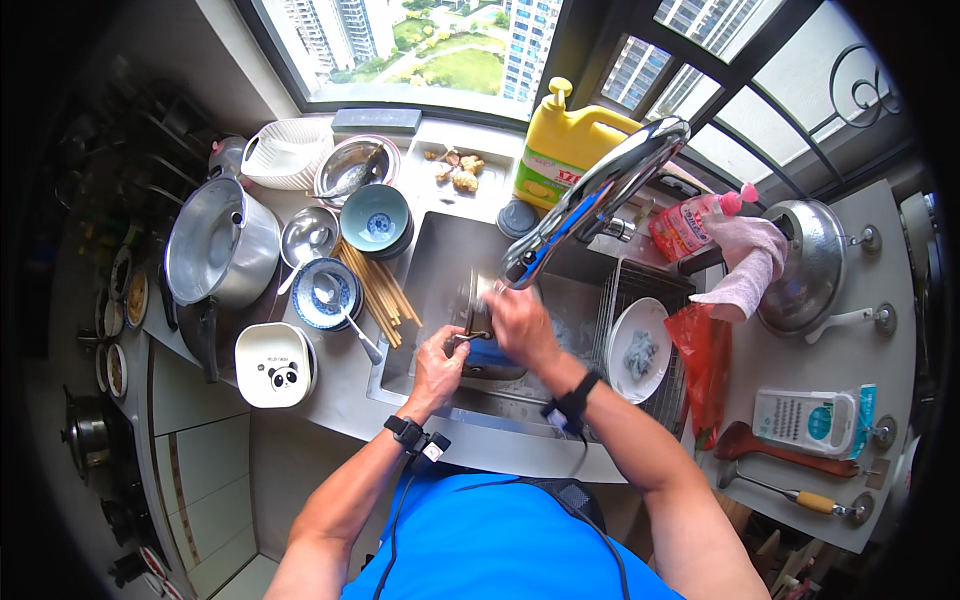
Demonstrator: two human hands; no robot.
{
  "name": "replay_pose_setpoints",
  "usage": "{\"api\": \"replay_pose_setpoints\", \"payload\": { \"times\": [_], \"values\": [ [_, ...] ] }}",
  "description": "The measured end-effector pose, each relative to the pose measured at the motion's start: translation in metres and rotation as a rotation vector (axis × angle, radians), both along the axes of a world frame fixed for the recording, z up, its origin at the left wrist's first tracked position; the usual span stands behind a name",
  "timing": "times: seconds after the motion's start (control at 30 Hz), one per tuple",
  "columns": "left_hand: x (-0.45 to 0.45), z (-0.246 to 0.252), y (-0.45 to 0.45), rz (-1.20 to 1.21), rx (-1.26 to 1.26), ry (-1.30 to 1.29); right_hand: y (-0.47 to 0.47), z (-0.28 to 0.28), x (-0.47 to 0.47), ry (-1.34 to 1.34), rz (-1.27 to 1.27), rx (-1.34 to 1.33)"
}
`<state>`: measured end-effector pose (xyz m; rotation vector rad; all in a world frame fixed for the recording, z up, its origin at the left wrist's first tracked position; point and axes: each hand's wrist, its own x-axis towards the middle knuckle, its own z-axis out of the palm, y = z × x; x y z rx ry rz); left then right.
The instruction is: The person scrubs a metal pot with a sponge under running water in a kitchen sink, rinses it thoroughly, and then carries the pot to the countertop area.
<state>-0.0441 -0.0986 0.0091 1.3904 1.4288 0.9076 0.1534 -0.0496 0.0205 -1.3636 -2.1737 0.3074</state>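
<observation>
Over the sink basin (442, 262), my left hand (437, 369) grips the curved handle of a metal utensil (471, 335). Its far part reaches up toward the faucet and is too blurred to identify. My right hand (523, 328) is curled close beside that upper part, below the spout of the chrome faucet (585, 202). Motion blur hides whether its fingers hold anything. Wooden chopsticks (379, 289) lie left of my hands, partly over the sink's edge.
Bowls (375, 217) and a large metal pot (217, 240) crowd the left counter; a panda dish (274, 365) sits near its front edge. A wire rack (611, 300) with a white bowl (626, 379) is at right. A yellow jug (551, 161) stands behind the sink.
</observation>
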Motion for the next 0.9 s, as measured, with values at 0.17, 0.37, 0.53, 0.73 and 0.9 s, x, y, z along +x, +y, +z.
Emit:
{"api": "replay_pose_setpoints", "payload": {
  "times": [0.17,0.37,0.53,0.73,0.9],
  "values": [
    [-0.008,0.002,-0.014,-0.085,-0.100,0.034,0.025,0.004,0.003,-0.149,-0.146,-0.343],
    [-0.015,-0.006,-0.019,-0.062,-0.061,-0.018,-0.022,-0.007,-0.014,-0.066,-0.060,0.137],
    [-0.033,-0.012,-0.024,-0.113,-0.067,0.047,0.040,-0.025,0.000,0.241,-0.407,-0.411],
    [-0.033,-0.025,-0.032,-0.116,0.005,0.029,-0.047,-0.029,-0.033,-0.057,-0.151,0.082],
    [-0.040,-0.027,-0.030,-0.145,0.040,0.080,0.029,-0.052,0.008,0.244,-0.368,-0.532]
  ]
}}
